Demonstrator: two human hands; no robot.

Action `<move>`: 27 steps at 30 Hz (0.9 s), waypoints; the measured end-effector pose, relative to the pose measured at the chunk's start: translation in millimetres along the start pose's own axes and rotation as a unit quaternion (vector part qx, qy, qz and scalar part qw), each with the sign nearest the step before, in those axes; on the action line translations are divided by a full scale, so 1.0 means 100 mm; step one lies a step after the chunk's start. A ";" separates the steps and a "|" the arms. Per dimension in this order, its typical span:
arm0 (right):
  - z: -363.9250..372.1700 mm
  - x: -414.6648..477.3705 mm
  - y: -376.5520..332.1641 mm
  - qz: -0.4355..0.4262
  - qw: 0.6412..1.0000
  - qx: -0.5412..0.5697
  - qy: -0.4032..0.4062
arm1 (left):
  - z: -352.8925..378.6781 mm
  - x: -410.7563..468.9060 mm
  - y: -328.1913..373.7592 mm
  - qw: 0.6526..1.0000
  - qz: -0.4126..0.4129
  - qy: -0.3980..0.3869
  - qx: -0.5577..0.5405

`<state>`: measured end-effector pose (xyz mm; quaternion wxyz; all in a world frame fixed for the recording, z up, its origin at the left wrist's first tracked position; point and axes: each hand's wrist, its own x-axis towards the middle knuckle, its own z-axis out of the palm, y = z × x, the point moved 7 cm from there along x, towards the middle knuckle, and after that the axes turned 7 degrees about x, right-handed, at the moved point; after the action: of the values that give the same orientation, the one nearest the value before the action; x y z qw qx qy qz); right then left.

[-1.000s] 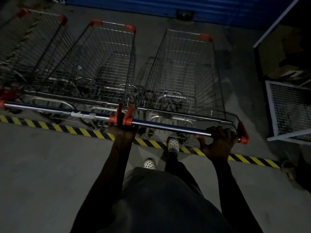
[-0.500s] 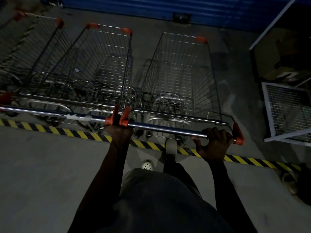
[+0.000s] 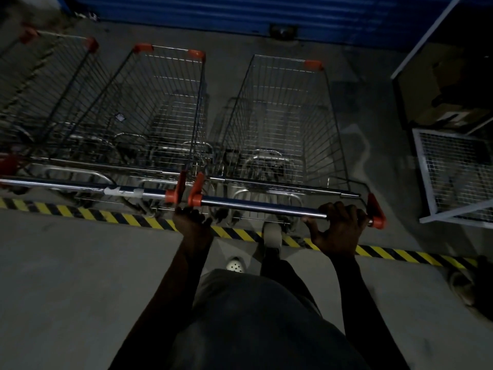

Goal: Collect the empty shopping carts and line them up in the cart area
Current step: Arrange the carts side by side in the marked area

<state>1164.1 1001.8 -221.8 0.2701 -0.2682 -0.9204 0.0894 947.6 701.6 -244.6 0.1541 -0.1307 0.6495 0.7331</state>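
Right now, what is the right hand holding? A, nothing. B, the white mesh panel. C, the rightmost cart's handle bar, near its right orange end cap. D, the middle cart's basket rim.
C: the right hand curls round the rightmost cart's handle bar, just beside its right orange end cap.

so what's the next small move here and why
Probably let go: the left hand and right hand are at the handle of the rightmost cart, which already sits beside the middle cart, handles nearly in line along the striped floor tape.
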 end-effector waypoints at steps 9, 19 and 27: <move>0.01 0.00 0.00 0.002 1.000 0.005 0.004 | 0.67 -0.65 0.16 0.712 0.483 -0.130 0.492; -0.05 0.00 -0.01 0.007 1.000 0.004 0.015 | 0.69 -0.48 0.09 0.749 0.473 -0.126 0.447; -0.01 0.00 0.02 0.008 1.000 -0.007 0.001 | 0.71 -0.49 0.14 0.751 0.482 -0.122 0.436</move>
<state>1165.9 1003.3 -221.6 0.2685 -0.2779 -0.9184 0.0849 987.6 767.7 -204.0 -0.1016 0.3710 0.8511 0.3573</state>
